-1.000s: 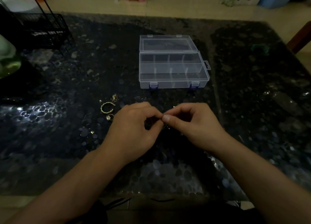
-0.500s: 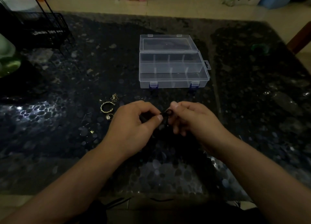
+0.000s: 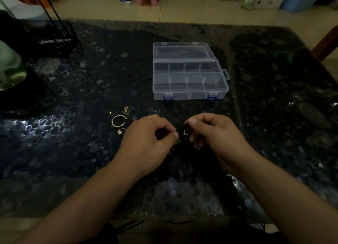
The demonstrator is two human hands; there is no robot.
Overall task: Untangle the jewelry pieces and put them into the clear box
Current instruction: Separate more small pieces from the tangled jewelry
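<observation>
Head view looks down on two bare forearms reaching in from the near edge of the dark, pebble-patterned bench (image 3: 274, 115). The left hand (image 3: 146, 139) and right hand (image 3: 215, 134) meet over the middle, knuckles up, fingers curled inward. Between them sits a small dark jewelry piece (image 3: 184, 134); the left thumb and forefinger pinch its left side, and the right thumb and fingers pinch its top and right side. What kind of piece it is cannot be told in the dim light.

Just left of the left hand lie a gold open bangle (image 3: 118, 121), a small gold ring (image 3: 121, 131) touching or nearly touching the hand, and a little tangle of gold wire (image 3: 126, 110) beyond them. The clear box (image 3: 190, 91) stands farther out, lid laid back flat, its compartments showing nothing inside, with a bare strip of bench between it and the hands. A black wire rack (image 3: 51, 37) occupies the far left corner.
</observation>
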